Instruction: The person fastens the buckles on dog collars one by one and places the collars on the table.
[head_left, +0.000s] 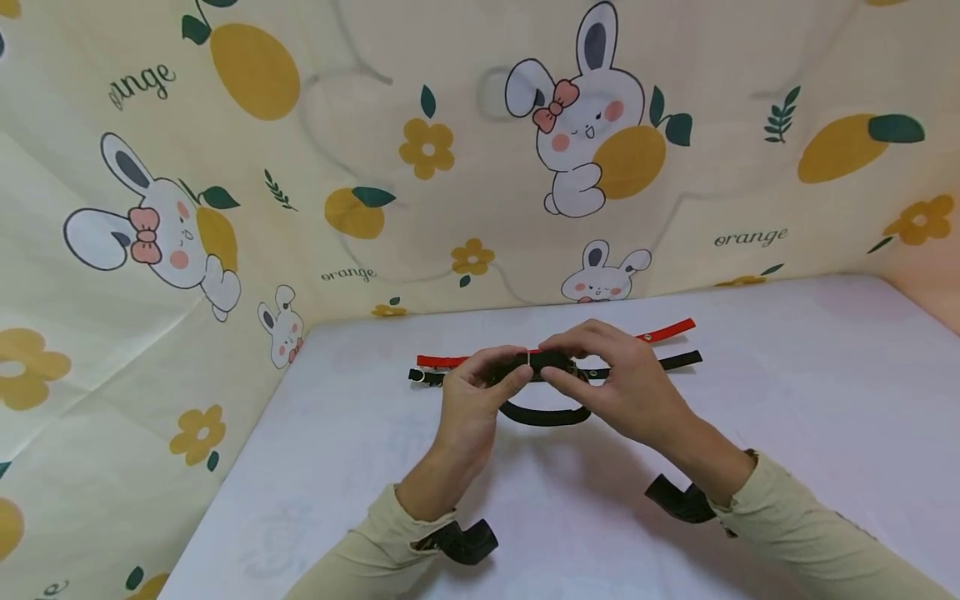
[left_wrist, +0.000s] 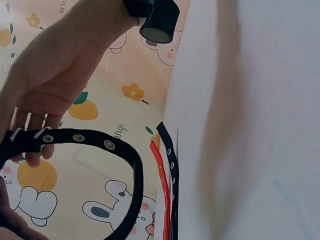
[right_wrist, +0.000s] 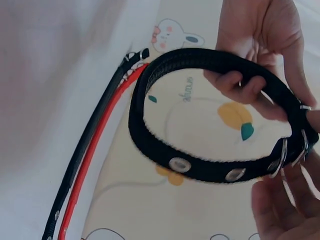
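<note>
A black dog collar (head_left: 543, 417), bent into a loop, is held up over the table between both hands. Metal eyelets dot its strap (right_wrist: 190, 172), and its end runs through the metal buckle (right_wrist: 284, 157). My left hand (head_left: 474, 408) pinches the collar between thumb and fingers on the left of the buckle area. From the right side, my right hand (head_left: 626, 383) grips it with thumb and forefinger, fingertips close to the left thumb. In the left wrist view the loop (left_wrist: 135, 170) hangs open toward the table, while the fingers partly hide the fastening.
Behind the hands, a red collar (head_left: 442, 362) and another black collar (head_left: 682, 360) lie stretched side by side on the white table (head_left: 337, 467). A patterned cloth (head_left: 465, 83) with rabbits and oranges rises along the back and left. Black camera mounts (head_left: 468, 542) hang at both wrists.
</note>
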